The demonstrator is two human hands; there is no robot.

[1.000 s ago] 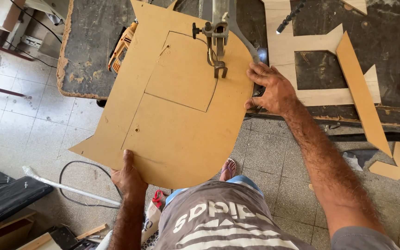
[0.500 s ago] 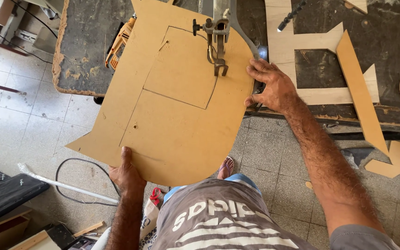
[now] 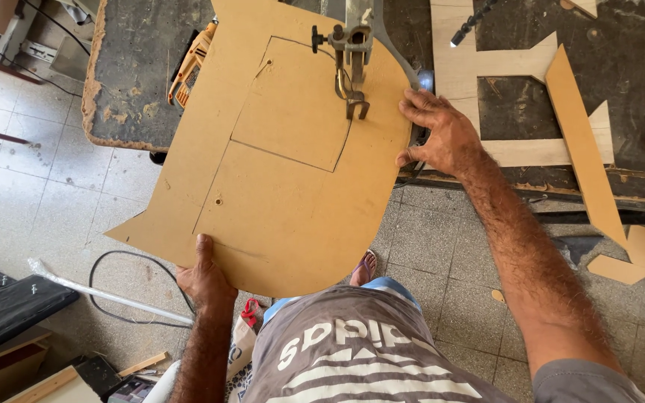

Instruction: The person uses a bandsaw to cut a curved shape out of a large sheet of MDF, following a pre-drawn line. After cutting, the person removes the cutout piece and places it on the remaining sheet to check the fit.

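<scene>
A large tan fibreboard panel (image 3: 285, 194) lies flat under the metal arm and blade of a scroll saw (image 3: 354, 67). A thin cut line outlines a square in the panel, and the blade stands at that square's right side. My left hand (image 3: 204, 277) grips the panel's near edge, thumb on top. My right hand (image 3: 442, 134) holds the panel's right edge, fingers spread on its face, close to the blade. The panel overhangs the dark workbench (image 3: 136, 82) toward me.
Pale cut-out wooden shapes (image 3: 531, 67) and a tan strip (image 3: 584, 149) lie on the bench at right. An orange power tool (image 3: 188, 67) peeks out from under the panel at left. On the tiled floor lie a black cable (image 3: 125, 257) and a wrapped white rod (image 3: 106, 295).
The panel has turned slightly and slid left under the blade. My left hand shifted right along the near edge; my right hand stayed at the right edge.
</scene>
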